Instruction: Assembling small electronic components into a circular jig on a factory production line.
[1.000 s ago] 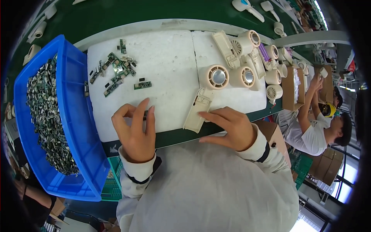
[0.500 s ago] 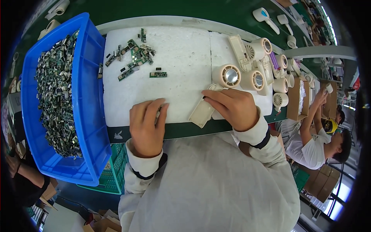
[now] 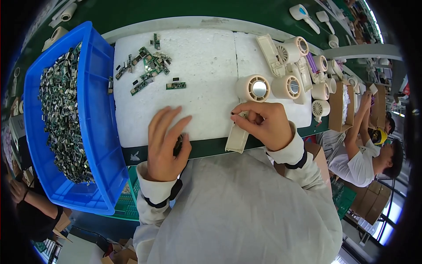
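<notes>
My left hand [image 3: 166, 147] is over the near edge of the white foam board [image 3: 202, 57], fingers spread and thumb apart. Something dark shows in the gap beside its thumb; I cannot make it out. My right hand [image 3: 268, 125] is closed, thumb and forefinger pinching a small black piece [image 3: 232, 113]. Beneath that hand lies a cream plastic casing half [image 3: 237, 140], long and shallow, its upper end partly covered by my fingers. A green circuit board [image 3: 176, 86] with a small black component above it lies on the foam, near a loose pile of similar boards [image 3: 151, 64].
A blue bin [image 3: 99, 127] heaped with small circuit boards stands at left. Cream fan heads [image 3: 257, 89] and casing parts [image 3: 270, 55] crowd the right side. Cardboard boxes [image 3: 338, 108] and a co-worker [image 3: 356, 160] are farther right. A green crate [image 3: 125, 202] sits below the bin.
My left hand's fingers have spread apart. My right hand's fingers have curled in, and the casing half has turned more upright and shifted nearer to me. The whole view has shifted slightly.
</notes>
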{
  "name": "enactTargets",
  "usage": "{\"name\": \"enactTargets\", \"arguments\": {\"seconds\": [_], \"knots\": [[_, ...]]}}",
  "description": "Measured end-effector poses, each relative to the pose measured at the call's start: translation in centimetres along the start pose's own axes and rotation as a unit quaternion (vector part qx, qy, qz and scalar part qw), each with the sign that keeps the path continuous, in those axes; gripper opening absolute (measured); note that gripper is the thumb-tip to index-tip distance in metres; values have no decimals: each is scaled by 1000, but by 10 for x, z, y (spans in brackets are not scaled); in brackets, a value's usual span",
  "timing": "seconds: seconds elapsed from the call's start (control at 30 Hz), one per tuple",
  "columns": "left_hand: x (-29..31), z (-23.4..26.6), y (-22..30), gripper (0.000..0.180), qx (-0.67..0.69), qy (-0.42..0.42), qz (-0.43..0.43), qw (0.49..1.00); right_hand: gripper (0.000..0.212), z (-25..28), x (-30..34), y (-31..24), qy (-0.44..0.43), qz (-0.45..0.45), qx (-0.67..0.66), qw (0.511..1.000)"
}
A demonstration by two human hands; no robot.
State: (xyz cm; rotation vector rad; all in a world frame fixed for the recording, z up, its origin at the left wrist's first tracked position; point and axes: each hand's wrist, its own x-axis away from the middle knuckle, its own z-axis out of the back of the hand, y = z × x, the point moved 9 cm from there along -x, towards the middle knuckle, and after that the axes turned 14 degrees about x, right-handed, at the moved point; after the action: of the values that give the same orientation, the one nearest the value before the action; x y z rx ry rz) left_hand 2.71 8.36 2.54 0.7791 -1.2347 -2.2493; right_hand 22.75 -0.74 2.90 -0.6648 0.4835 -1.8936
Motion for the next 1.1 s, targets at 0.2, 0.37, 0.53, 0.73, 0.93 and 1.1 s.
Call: {"name": "enactTargets", "arguments": {"seconds": [0.2, 0.37, 0.53, 0.73, 0.93, 1.1], "knots": [[6, 25, -1, 35, -109, 64, 26, 992, 14, 1, 3, 5, 35, -34, -8, 999], [11, 26, -6, 25, -136, 74, 51, 987, 16, -2, 2, 8, 57, -51, -22, 997], [8, 17, -4, 18, -99, 79, 17, 992, 15, 0, 2, 1, 64, -13, 14, 998], [1, 6, -8, 16, -92, 58, 33, 994, 14, 3, 4, -8, 51, 86, 54, 993], [10, 13, -9, 22, -22, 53, 98, 994, 18, 2, 7, -10, 83, 112, 71, 988], [13, 18, 5, 36, -19, -49, 54, 997, 18, 3, 8, -13, 89, 123, 83, 985]]}}
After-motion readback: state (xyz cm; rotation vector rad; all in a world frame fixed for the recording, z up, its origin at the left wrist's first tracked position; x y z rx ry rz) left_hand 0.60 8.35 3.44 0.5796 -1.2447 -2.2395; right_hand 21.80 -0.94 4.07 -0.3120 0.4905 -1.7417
